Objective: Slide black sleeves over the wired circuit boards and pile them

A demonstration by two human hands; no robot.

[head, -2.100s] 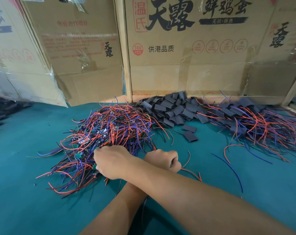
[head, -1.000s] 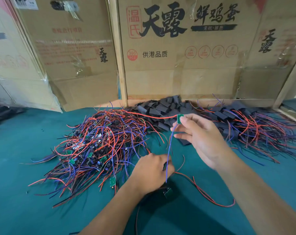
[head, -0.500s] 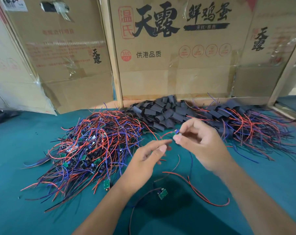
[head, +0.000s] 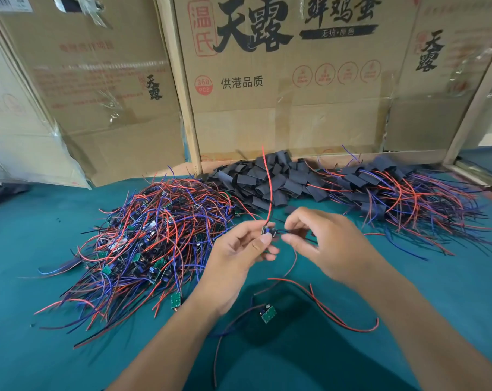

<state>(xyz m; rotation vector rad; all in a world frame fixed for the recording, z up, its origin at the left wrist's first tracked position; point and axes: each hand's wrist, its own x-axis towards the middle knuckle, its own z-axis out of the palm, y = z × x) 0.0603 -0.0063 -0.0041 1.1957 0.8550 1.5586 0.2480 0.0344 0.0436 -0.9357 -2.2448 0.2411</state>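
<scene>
At the left of the teal work surface (head: 41,348) lies a tangled heap of unsleeved wired boards (head: 151,241), red, blue and black leads spreading outward, with small green boards showing among them; one green board (head: 175,300) sits at the heap's near edge. The left hand (head: 239,258) is raised above the surface and pinches a small circuit board (head: 267,231) between thumb and fingertips; a red wire (head: 268,182) rises from this board. The right hand (head: 324,246), just beside it, pinches a dark lead at the board's right side with curled fingers. Below the hands, a loose green board (head: 268,314) with red and dark wires lies on the surface. Behind the hands is a pile of black sleeves (head: 270,182). At the right lies the pile of sleeved boards (head: 394,193), wires trailing right. Cardboard boxes (head: 281,88) stand behind.
</scene>
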